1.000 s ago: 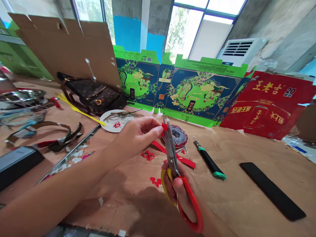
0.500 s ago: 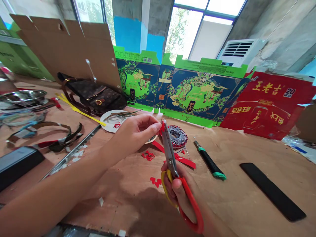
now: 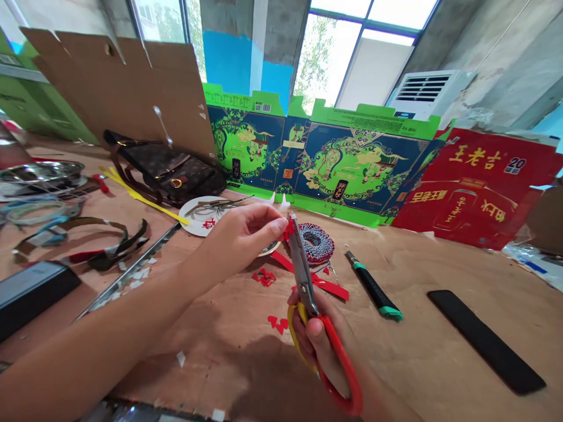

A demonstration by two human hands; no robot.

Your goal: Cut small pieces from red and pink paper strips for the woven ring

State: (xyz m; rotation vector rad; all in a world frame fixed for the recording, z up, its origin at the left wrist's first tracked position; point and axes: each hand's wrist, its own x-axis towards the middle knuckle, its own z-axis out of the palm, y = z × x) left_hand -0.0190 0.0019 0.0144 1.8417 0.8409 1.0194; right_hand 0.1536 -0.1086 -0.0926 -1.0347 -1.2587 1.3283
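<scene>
The left hand (image 3: 244,239) reaches in from 8 o'clock, its fingertips (image 3: 278,224) pressed together on a small red paper scrap (image 3: 287,232), which sits at that hand's 3 o'clock and is partly hidden behind the blades. The right hand (image 3: 319,346) is clamped around the red-and-yellow handles of a pair of scissors (image 3: 301,264), coming up from 6 o'clock. The long axis of the scissors points to about 11 o'clock, and the nearly closed blades end right at the scrap. The left hand's fingertips are the nearer of the two hands, just touching it, while the right hand stays lower, with the blades between it and the scrap. On the surface (image 3: 417,351) below lie a red paper strip (image 3: 325,282) at 4 o'clock from the scrap and red paper cut-outs (image 3: 264,277) at 7 o'clock. A woven red-and-black ring (image 3: 315,242) sits just beside the blades at 3 o'clock.
</scene>
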